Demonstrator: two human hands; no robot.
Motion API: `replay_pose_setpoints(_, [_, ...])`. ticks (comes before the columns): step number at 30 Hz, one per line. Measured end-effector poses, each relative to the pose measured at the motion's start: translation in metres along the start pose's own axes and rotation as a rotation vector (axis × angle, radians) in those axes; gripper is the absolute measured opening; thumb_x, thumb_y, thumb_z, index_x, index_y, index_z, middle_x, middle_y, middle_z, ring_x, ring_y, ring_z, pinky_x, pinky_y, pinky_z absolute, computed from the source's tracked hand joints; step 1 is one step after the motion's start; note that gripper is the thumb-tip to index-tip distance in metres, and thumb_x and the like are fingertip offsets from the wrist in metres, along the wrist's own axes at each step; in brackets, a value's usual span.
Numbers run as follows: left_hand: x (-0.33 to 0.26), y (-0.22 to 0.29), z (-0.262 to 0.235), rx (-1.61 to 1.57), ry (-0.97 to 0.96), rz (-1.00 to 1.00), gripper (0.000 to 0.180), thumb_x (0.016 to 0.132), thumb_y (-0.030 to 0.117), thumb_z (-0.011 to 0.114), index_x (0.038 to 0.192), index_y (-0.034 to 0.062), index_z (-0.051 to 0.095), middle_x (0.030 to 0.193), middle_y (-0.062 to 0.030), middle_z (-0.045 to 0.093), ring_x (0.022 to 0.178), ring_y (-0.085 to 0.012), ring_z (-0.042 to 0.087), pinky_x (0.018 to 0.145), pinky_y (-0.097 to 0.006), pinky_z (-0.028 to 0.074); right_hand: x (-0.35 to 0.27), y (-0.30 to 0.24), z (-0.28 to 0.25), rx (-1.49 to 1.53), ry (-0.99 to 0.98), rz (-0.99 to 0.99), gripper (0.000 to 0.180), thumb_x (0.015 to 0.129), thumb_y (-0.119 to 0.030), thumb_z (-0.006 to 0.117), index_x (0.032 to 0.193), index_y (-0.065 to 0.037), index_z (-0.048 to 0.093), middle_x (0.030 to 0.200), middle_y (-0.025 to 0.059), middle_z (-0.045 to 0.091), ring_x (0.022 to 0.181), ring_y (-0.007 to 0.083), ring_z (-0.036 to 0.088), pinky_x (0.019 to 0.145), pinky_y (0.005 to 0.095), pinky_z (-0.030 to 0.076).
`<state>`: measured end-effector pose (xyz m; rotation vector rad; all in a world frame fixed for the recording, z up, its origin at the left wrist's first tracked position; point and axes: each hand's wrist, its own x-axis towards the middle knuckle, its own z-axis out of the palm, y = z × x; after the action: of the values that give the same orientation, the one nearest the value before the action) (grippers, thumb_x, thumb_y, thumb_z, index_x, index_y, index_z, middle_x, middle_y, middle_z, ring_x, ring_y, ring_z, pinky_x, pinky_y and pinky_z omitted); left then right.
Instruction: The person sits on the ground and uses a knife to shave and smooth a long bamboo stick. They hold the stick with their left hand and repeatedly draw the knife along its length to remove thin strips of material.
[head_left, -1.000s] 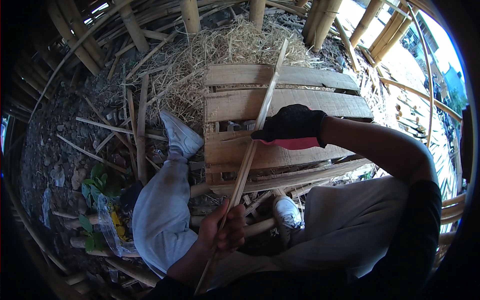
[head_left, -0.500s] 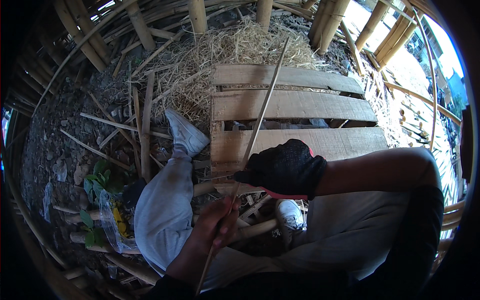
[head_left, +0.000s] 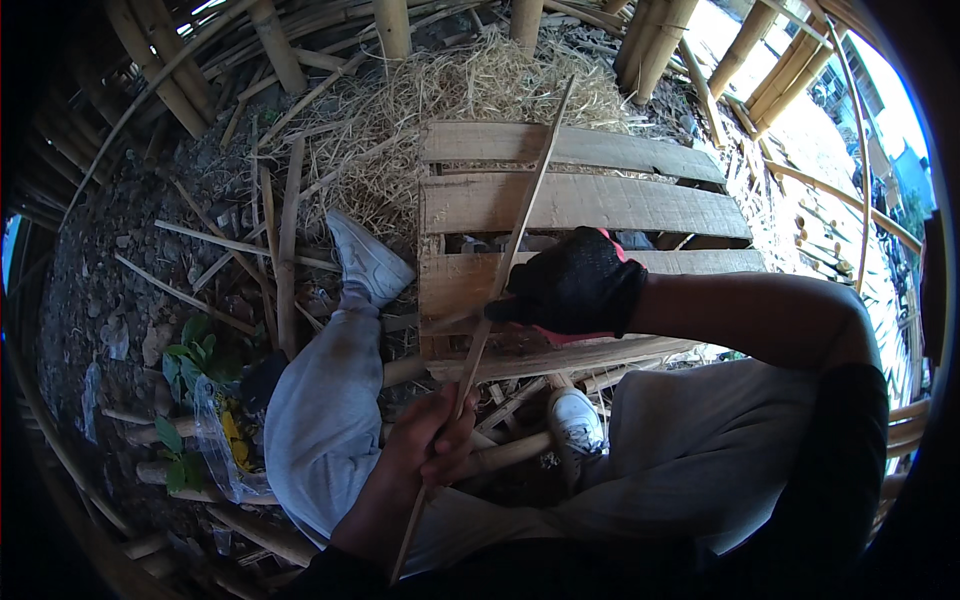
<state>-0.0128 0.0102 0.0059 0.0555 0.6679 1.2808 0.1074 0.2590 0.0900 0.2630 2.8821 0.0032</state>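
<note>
A long, thin bamboo strip slants from my lap up across a slatted wooden table. My bare left hand is closed around its lower part. My right hand, in a black glove with red edging, is closed against the strip higher up, above the table's near boards. A thin, blurred blade, apparently a knife, sticks out to the left of the strip at the gloved fingers; its handle is hidden in my fist.
Under the strip stands the slatted wooden table. Pale shavings heap behind it, before bamboo posts. Bamboo sticks lie on stony ground to the left, near a leafy plant. My legs straddle a bamboo pole.
My right hand has slid up and away along the strip, taking the blade with it. My left hand and the strip have stayed nearly in place.
</note>
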Motion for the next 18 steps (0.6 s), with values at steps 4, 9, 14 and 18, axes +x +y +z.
replay_pose_setpoints(4, [0.000,0.000,0.003,0.001,-0.039,-0.013,0.033,0.112,0.038,0.036,0.113,0.0067,0.049,0.060,0.0021,0.040,0.034,-0.0065,0.032,0.031,-0.024,0.028,0.012,0.062,0.018,-0.127,0.049,0.130,0.039,0.108,-0.044,0.038,0.121,-0.028,0.071,0.092,0.0075,0.074,0.084,0.0296,0.072,0.069,0.0415,0.057])
replay_pose_setpoints(9, [-0.005,0.003,0.004,-0.016,-0.022,-0.025,0.032,0.112,0.037,0.035,0.112,0.0071,0.049,0.059,0.0026,0.039,0.034,-0.0065,0.032,0.030,-0.024,0.027,-0.005,0.004,0.008,0.021,-0.038,0.045,0.041,0.107,-0.045,0.040,0.109,-0.021,0.073,0.094,0.0062,0.074,0.078,0.0310,0.072,0.073,0.0433,0.057])
replay_pose_setpoints(14, [-0.004,0.002,0.003,-0.040,-0.030,-0.025,0.031,0.112,0.036,0.036,0.112,0.0076,0.049,0.058,0.0027,0.039,0.034,-0.0063,0.033,0.030,-0.023,0.027,0.008,0.061,0.009,-0.121,0.016,0.084,0.036,0.108,-0.041,0.040,0.119,-0.027,0.071,0.098,0.0030,0.075,0.089,0.0277,0.073,0.073,0.0414,0.058])
replay_pose_setpoints(18, [-0.005,0.006,0.006,-0.051,-0.027,-0.038,0.031,0.112,0.037,0.036,0.111,0.0080,0.049,0.058,0.0028,0.038,0.034,-0.0059,0.032,0.030,-0.023,0.026,0.011,0.108,-0.007,-0.247,0.023,0.235,0.039,0.107,-0.032,0.041,0.136,-0.021,0.064,0.100,0.0088,0.074,0.090,0.0299,0.073,0.073,0.0439,0.058])
